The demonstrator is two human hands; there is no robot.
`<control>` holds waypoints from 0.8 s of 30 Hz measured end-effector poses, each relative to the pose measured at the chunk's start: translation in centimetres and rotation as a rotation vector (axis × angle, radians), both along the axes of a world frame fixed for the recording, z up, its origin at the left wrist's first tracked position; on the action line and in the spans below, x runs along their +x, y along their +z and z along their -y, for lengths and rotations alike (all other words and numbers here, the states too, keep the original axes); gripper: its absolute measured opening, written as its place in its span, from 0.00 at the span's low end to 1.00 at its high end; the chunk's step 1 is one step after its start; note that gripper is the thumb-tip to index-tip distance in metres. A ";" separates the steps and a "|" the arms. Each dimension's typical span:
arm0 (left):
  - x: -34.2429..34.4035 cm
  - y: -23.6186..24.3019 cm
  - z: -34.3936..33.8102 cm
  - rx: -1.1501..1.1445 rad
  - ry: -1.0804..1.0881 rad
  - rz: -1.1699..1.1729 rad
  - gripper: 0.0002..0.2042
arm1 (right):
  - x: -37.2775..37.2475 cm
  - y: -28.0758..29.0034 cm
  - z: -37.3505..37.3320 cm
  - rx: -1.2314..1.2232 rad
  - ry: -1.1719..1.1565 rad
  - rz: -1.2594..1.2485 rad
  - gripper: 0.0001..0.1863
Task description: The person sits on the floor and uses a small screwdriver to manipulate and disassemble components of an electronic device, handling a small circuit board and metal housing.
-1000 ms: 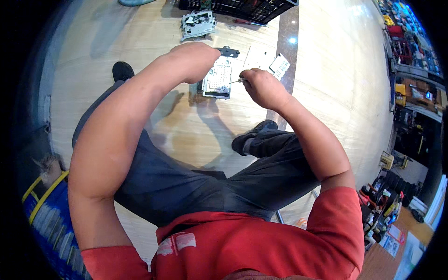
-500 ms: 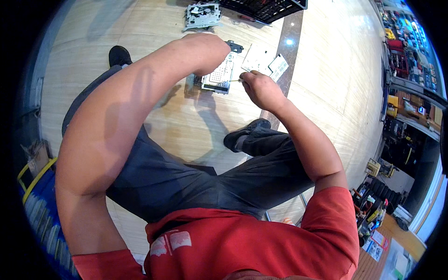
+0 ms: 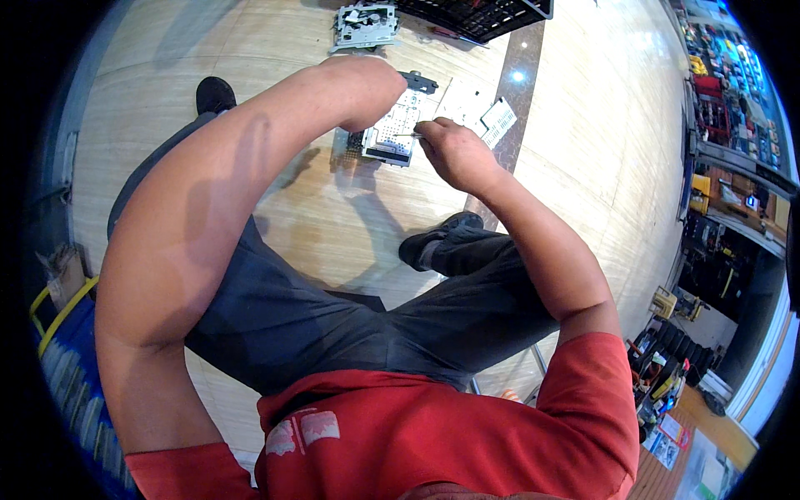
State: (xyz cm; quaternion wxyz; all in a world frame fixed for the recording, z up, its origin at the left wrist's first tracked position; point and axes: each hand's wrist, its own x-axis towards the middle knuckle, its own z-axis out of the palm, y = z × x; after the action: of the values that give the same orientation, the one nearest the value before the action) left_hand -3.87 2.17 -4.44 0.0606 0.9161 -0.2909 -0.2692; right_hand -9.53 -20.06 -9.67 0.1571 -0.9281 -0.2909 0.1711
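Observation:
On the floor ahead lies a flat silver metal electronics unit [image 3: 392, 133] with a perforated top and a dark strip along its near edge. My left hand [image 3: 377, 93] reaches over the unit's left side; its fingers are hidden behind the back of the hand. From the right comes my right hand [image 3: 458, 152], fingers closed on a thin screwdriver [image 3: 405, 135]. The shaft points left, over the unit's perforated top; most of the handle is covered by the fingers. A black part [image 3: 419, 82] sits at the unit's far end.
Right of the unit lie a pale metal plate [image 3: 463, 103] and a smaller slotted panel [image 3: 499, 123]. Farther off are another disassembled metal mechanism [image 3: 365, 27] and a black plastic crate [image 3: 477, 17]. My shoes [image 3: 433, 242] rest on the floor; cluttered shelves [image 3: 721, 108] line the right.
My right hand has shifted slightly up and left, bringing the screwdriver shaft farther over the unit's top. The left hand stays almost where it was.

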 end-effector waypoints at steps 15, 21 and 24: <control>0.3 0.9 0.8 0.007 -0.015 -0.028 0.10 | 0.6 -0.7 -2.6 -0.007 0.102 0.051 0.07; 0.3 1.2 0.5 0.032 -0.002 -0.042 0.11 | 0.8 -1.2 -2.7 -0.051 0.096 0.011 0.11; 0.2 1.3 0.3 0.038 -0.018 -0.056 0.11 | 0.7 -0.9 -3.1 -0.053 0.103 0.028 0.07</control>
State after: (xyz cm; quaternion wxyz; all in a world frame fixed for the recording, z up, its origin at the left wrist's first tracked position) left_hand -3.67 1.85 -3.17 0.0489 0.9065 -0.2922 -0.3007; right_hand -8.88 -16.95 -10.56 0.1194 -0.9180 -0.3359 0.1735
